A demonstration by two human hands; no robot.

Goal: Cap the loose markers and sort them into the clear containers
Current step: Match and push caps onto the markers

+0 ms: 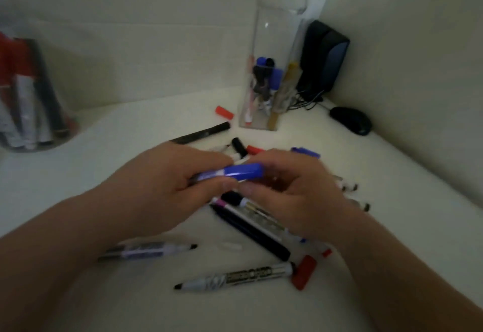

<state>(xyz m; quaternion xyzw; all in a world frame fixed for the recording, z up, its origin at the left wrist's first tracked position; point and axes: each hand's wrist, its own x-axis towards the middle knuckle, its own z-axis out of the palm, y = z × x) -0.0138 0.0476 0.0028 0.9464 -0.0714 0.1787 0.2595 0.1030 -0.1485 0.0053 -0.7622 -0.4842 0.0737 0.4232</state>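
Nearest the lens, the left hand (167, 182) grips a blue marker (209, 176) lying 9-to-3, its cap (247, 171) at 3 o'clock pinched by the right hand (295, 193); the clear container (271, 44) stands well beyond at 12 o'clock.

Two clear plastic containers: one tall square container (264, 44) at twelve o'clock, one round tub (34, 101) at ten. One blue-capped marker (235, 173), between two hands, left hand (162, 188) and right hand (295, 195). Three loose red caps (224, 112) (254, 149) (304, 271), perhaps a fourth at five, too blurred to be sure. Two uncapped white-barrelled markers (147, 250) (235, 276) at six. One black mouse (351, 121) and one black speaker (322, 54) at one.
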